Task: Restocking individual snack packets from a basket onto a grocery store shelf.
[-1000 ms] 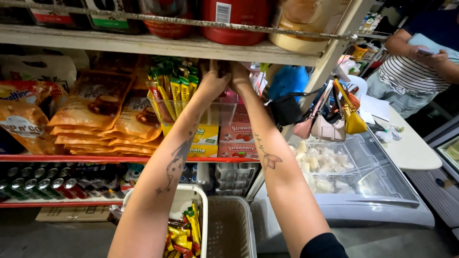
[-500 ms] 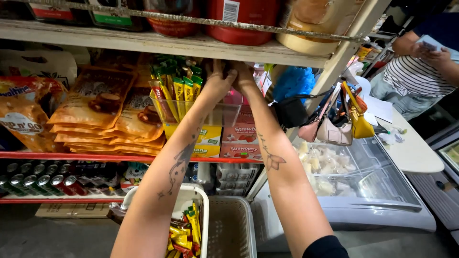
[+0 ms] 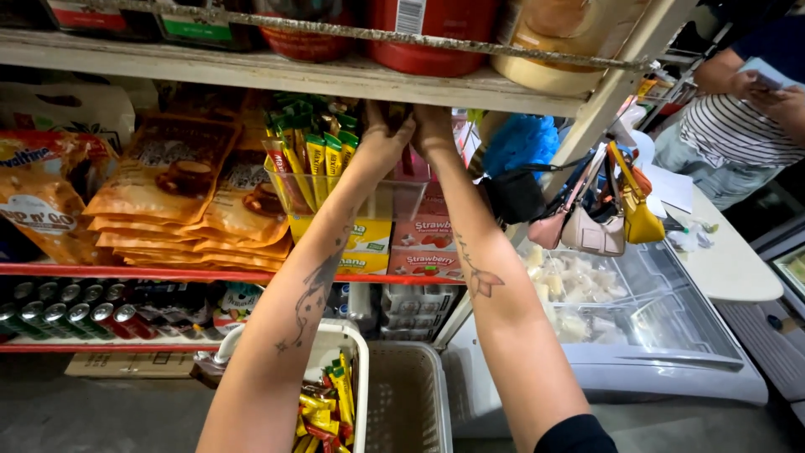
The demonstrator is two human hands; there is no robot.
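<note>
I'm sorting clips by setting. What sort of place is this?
Most likely a small grocery shop: shelves stacked with orange snack pouches, rows of drink cans below, and a glass-topped chest freezer alongside. Both hands reach into a clear tub of sachets.

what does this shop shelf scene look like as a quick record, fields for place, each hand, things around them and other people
place: stocked shop shelves beside a glass-topped freezer
left hand: raised over the clear plastic bin, fingers in the sachets; grip hidden
right hand: raised beside the left, above the same bin; grip hidden
below the arms: white basket of yellow packets
nearby: orange pouches, small handbags hanging
other people: a person in a striped top at far right
</note>
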